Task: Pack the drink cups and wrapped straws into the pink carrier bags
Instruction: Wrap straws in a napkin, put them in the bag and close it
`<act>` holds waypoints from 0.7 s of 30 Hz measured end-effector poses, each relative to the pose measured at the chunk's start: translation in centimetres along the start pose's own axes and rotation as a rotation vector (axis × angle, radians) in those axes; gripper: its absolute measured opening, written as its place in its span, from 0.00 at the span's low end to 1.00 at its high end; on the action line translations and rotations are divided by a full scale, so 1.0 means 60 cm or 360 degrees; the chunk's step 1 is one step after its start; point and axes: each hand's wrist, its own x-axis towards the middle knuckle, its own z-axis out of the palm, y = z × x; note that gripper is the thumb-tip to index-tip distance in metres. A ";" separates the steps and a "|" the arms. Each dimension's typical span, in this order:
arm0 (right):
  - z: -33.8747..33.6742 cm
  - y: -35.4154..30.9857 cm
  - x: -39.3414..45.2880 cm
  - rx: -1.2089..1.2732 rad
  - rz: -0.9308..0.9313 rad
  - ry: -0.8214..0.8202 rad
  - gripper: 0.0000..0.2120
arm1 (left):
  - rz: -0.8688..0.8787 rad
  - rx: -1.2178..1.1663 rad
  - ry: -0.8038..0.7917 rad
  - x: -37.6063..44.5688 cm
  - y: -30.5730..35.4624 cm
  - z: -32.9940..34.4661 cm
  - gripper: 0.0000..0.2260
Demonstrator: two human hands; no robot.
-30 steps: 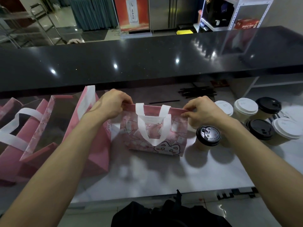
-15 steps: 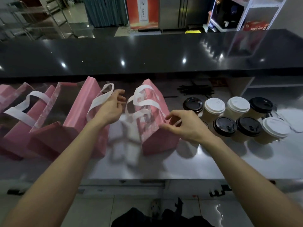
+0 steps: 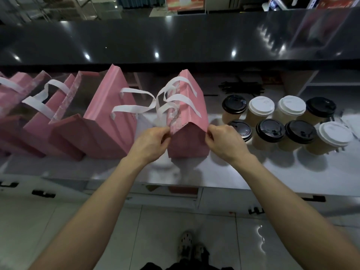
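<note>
We are pinching the near end of the pink bag [image 3: 188, 121] on the table [image 3: 224, 176] with our left hand [image 3: 151, 142] and right hand [image 3: 224, 142], and we should be spreading its sides evenly before reaching for the cups [image 3: 280, 117] just beside it.

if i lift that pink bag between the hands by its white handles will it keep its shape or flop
Probably flop somewhat. The pink bag is pinched nearly flat at the near end by the left hand and right hand, so the walls look soft. Its white handles curl limply. It looks empty, so likely light and easily tipped.
</note>
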 end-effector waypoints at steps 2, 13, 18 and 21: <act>0.004 0.004 -0.004 0.0029 0.0025 0.0085 0.12 | 0.0053 0.0056 0.0005 -0.002 -0.011 0.002 0.06; 0.079 0.017 -0.062 0.0434 0.0497 -0.0218 0.55 | -0.0347 -0.0352 -0.0130 -0.013 -0.104 0.049 0.40; 0.132 0.011 -0.056 0.0673 0.0619 -0.0250 0.71 | -0.0454 -0.0885 -0.0338 0.021 -0.103 0.104 0.71; 0.147 0.013 -0.047 0.0849 0.0623 -0.0157 0.69 | -0.0429 -0.0935 -0.0304 0.028 -0.105 0.133 0.67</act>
